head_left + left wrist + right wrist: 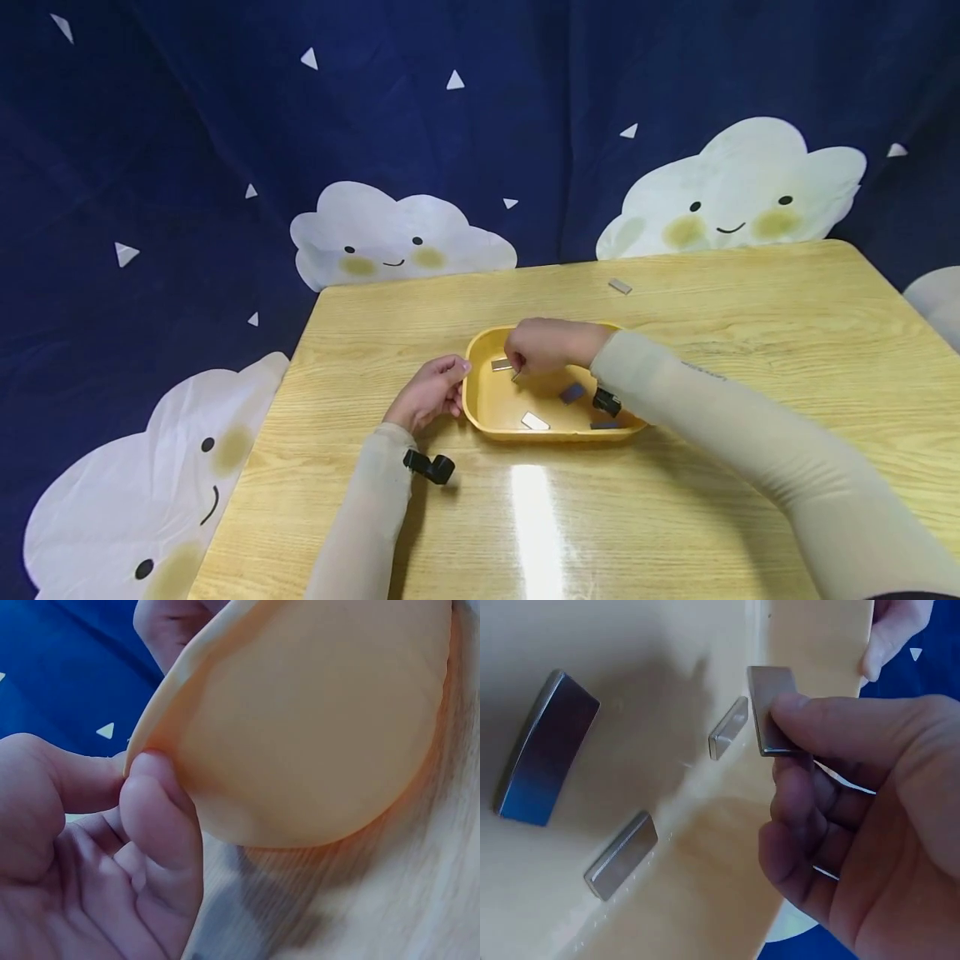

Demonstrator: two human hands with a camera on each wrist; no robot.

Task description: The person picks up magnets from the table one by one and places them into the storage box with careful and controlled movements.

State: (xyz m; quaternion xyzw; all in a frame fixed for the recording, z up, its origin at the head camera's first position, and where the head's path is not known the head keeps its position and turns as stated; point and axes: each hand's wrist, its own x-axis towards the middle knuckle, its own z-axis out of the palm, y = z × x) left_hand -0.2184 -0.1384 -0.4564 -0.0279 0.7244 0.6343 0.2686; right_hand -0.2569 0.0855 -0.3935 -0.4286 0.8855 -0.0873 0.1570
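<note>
On the wooden table stands a shallow yellow plastic tray [487,408]. My left hand [433,390] pinches its left rim between thumb and finger, clearly seen in the left wrist view. Inside the tray, my right hand [546,346] holds a small flat metal block [766,686] between thumb and curled fingers. The held block is shiny and rectangular, raised off the tray floor. Near it lie a silver block [500,365] and a dark bluish block [572,392]. A bright block [535,421] and another dark one [604,425] lie along the tray's near side.
A single grey block [619,286] lies on the table behind the tray. Beyond the table's far edge hangs a dark blue curtain [525,125] with white clouds. Small black cameras are strapped to both wrists, the right one hanging over the tray.
</note>
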